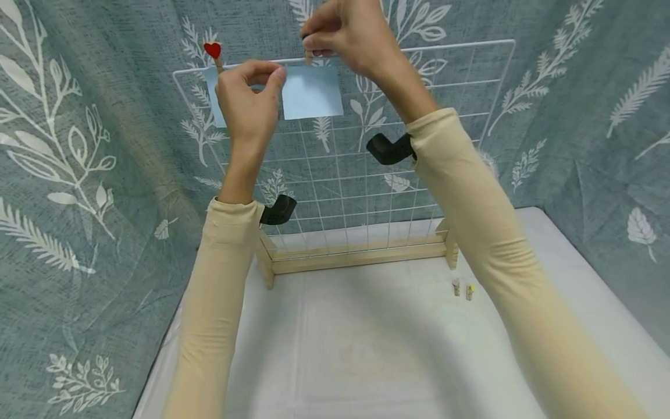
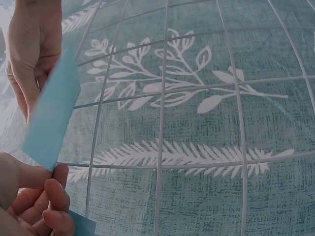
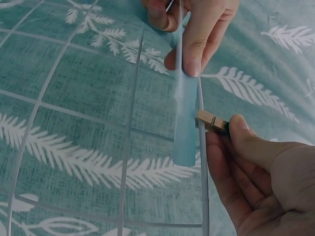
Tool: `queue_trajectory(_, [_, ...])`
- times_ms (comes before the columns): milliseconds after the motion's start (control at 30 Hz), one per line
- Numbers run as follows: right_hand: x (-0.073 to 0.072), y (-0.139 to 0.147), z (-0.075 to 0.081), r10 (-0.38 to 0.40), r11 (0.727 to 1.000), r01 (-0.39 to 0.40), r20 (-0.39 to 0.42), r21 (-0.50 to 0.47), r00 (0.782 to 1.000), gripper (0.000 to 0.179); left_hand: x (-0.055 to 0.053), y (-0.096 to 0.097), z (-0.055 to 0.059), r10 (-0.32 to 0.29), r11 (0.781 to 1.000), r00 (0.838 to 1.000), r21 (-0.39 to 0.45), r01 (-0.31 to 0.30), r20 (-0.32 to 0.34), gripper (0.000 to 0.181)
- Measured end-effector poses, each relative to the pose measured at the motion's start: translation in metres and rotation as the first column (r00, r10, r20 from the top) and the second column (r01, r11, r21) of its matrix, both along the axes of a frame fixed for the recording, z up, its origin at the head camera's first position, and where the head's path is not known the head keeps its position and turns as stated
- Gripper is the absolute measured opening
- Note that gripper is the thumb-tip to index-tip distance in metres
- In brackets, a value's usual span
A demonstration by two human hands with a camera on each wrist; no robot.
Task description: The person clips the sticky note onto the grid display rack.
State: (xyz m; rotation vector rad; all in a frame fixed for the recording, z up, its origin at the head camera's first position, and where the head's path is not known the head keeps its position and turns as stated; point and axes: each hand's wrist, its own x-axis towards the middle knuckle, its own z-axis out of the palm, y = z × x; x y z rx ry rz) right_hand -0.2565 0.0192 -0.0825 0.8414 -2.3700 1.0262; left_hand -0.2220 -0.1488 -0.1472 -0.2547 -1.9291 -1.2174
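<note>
Blue card pinched in left hand; right hand pinches wooden clothespin.

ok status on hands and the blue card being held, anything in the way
Left hand pinching blue card by a corner. Right hand pinching wooden clip at wire grid's top rail. Clip's bite on card unclear. No obstruction seen.

Wire grid in base on table, curtain behind grid, two paper cards at grid's upper left, heart clip near grid's top-left corner, held peg at grid's top edge, two pegs before grid's right end
</note>
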Motion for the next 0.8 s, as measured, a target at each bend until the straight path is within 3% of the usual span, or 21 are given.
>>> queue_trajectory(300, [0.0002, -0.0016, 0.0044, -0.041, 0.998, 0.04, 0.027, 0.048, 0.999, 0.029, 0.0002, -0.0004, 0.0005, -0.033, 0.997, 0.999, 0.073, 0.031, 0.025, 0.018])
queue_trajectory(800, [-0.0002, -0.0045, 0.0049, -0.052, 0.991, 0.052, -0.004, 0.127, 0.999, 0.029, -0.0082, 0.002, -0.0024, -0.08, 0.979, 0.993, 0.182, 0.094, -0.084, 0.008])
